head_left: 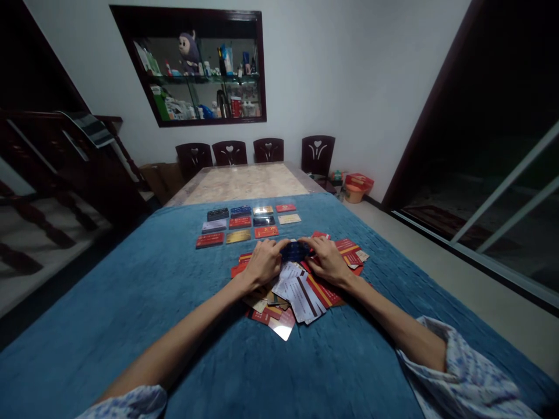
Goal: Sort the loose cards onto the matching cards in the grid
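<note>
Between both hands is a small stack of dark blue cards (295, 251), held just above a loose heap of cards. My left hand (265, 259) grips its left end with bent fingers, and my right hand (326, 258) grips the right end. Beneath them the heap spreads out, with white striped cards (302, 298) on top at the front and red cards (348, 249) at the right. Beyond the hands lie neat card piles in rows, among them a red pile (210, 240), a gold pile (238, 235) and a dark blue pile (240, 210).
A blue cloth (174, 302) covers the near part of the long table, whose marble-patterned top (248, 180) shows at the far end. Several dark chairs (230, 152) stand behind it. An orange bucket (354, 192) is on the floor at the right.
</note>
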### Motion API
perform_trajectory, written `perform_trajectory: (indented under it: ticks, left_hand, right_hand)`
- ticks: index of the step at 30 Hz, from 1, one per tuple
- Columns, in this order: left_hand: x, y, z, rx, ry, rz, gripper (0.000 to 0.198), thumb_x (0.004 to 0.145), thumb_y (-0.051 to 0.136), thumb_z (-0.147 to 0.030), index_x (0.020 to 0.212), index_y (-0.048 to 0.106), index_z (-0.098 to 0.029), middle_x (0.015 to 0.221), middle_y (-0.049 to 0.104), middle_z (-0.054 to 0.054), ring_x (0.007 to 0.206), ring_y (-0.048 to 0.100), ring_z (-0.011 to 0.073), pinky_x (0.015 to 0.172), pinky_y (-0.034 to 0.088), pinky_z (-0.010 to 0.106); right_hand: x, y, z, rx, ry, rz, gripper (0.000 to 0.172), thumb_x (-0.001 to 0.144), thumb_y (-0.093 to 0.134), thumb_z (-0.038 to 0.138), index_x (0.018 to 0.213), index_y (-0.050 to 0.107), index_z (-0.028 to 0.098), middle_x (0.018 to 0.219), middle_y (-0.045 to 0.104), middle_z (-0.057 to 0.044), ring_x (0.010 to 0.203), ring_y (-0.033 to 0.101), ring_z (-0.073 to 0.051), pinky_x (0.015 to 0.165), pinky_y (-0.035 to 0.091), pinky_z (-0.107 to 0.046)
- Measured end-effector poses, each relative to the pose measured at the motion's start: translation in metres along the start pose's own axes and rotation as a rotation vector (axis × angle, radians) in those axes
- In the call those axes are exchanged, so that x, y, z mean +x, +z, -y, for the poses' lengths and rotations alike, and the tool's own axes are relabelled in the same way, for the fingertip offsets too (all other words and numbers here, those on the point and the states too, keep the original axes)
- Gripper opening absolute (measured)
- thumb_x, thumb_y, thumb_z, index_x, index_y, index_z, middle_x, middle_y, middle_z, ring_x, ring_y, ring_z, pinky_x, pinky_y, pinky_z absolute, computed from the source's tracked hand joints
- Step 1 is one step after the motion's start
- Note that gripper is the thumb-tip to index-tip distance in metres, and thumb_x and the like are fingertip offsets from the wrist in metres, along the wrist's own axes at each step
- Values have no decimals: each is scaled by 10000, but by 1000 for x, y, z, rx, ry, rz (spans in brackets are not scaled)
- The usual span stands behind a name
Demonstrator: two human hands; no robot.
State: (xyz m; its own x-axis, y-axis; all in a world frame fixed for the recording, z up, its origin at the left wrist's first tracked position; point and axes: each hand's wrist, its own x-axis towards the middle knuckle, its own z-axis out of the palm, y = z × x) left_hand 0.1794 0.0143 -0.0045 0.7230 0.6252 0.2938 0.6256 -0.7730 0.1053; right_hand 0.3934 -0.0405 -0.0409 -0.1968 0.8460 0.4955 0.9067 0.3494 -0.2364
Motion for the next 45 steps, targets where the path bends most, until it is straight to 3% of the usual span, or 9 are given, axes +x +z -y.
perform_trajectory:
  ticks: [7,13,24,34,45]
  left_hand:
    - [3,11,8,-159,-5,-87,503,817,451,-46,1293,572,-153,1072,691,127,984,628,248,897,502,408]
    - [5,9,13,-282,17,-145,457,813,490,-77,1254,594,-136,1166,679,145,1052,627,255,957,503,429]
    - [-2,1,20,-261,24,-74,548,787,635,-186,1322,519,-157,1221,627,148,1125,578,284,995,463,473]
    - [-5,-17,30,-160,7,50,491,795,672,-279,1261,557,-181,1198,557,131,1130,510,301,945,430,512]
    - [-7,-27,49,-138,-23,59,392,752,639,-204,1142,614,-176,1170,558,117,1096,496,290,960,411,503]
  right_hand:
    - [0,-3,0,-64,-40,-5,554,845,586,235,1391,504,193,1108,635,-127,1034,512,-285,877,408,-405]
    - [2,-5,0,-107,-66,-21,553,863,572,270,1397,491,151,1131,627,-163,1058,499,-313,883,403,-442]
    - [8,-10,2,-148,-81,-2,511,864,611,333,1330,545,134,1144,643,-173,1067,502,-312,889,381,-445]
    - [22,-12,0,-69,-160,51,487,839,665,392,1292,606,224,1170,629,-132,1084,499,-297,868,405,-436]
    - [58,-9,3,-43,-210,193,500,794,716,443,1252,644,256,1127,624,-117,1058,498,-297,799,444,-408]
